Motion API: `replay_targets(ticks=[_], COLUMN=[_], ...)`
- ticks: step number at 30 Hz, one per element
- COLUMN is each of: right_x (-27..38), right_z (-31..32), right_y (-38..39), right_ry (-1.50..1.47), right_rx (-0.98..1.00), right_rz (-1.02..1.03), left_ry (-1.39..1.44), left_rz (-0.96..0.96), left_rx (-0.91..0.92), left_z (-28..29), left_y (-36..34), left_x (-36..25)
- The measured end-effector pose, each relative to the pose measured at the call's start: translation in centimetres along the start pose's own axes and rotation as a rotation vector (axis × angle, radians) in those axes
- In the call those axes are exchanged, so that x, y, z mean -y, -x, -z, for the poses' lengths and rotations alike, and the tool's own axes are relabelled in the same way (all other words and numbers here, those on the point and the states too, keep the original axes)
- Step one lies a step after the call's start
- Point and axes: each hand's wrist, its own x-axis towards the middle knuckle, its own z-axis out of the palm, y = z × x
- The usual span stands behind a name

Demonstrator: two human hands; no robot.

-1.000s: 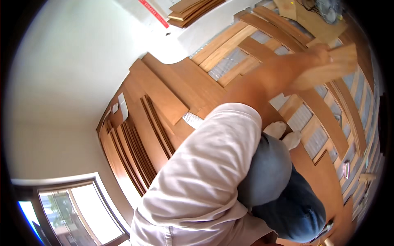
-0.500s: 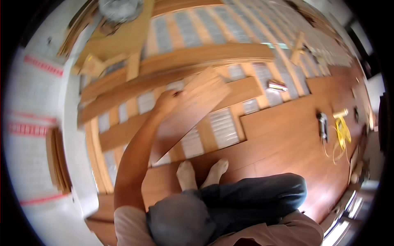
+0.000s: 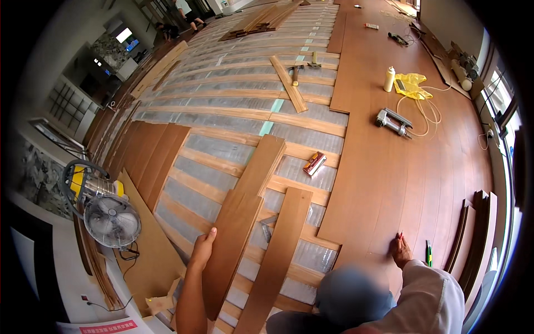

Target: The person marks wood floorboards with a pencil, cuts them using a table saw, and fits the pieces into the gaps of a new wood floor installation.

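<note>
My left hand (image 3: 203, 248) grips the left edge of a brown wooden floorboard (image 3: 231, 245), thumb on top and the other fingers hidden beneath. The far end of that board lies against or over a stack of planks (image 3: 265, 161). A single loose floorboard (image 3: 278, 253) lies to its right across the battens. My right hand (image 3: 401, 253) is low over the laid floor (image 3: 372, 206), fingers closed around a small red-tipped thing (image 3: 400, 236) that could be a pen or pencil. A green utility knife (image 3: 429, 253) lies to the right of that hand.
Wooden battens (image 3: 208, 189) run over grey sheeting. A small box (image 3: 315, 163), nail gun (image 3: 394, 121), glue bottle (image 3: 389, 79), yellow bag (image 3: 413, 86) and hammer (image 3: 295, 73) lie ahead. A fan (image 3: 112, 220) stands left; upright planks (image 3: 477, 239) stand right. People (image 3: 189, 12) are far off.
My view has swung toward the far room and the right. My left hand still holds a floorboard, now with its length pointing ahead. My right hand has come into sight.
</note>
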Motion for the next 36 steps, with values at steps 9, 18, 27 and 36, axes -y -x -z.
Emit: replay_targets(ticks=[9,18,27,36], right_x=[22.1,21.2,-1.8,-10.9], right_z=[27.0,60.0,59.2,83.3], right_y=[-18.4,-9.0,-10.4,-44.9], right_ry=[-1.133,-0.808,-0.782,-0.784], right_rx=[0.45,0.457,0.698,-0.165], right_rz=[-0.42,-0.498,-1.123,-0.624], left_ry=[-0.044,0.754,0.691,0.688], left_rz=[0.229,1.087,0.955,0.866], left_rx=[0.094,0.54,0.457,0.521], left_z=[3.3,1.6,-3.9,-12.4], left_y=[11.3,36.7,32.5,13.6], left_x=[-20.1,-22.2,-38.1,-51.9])
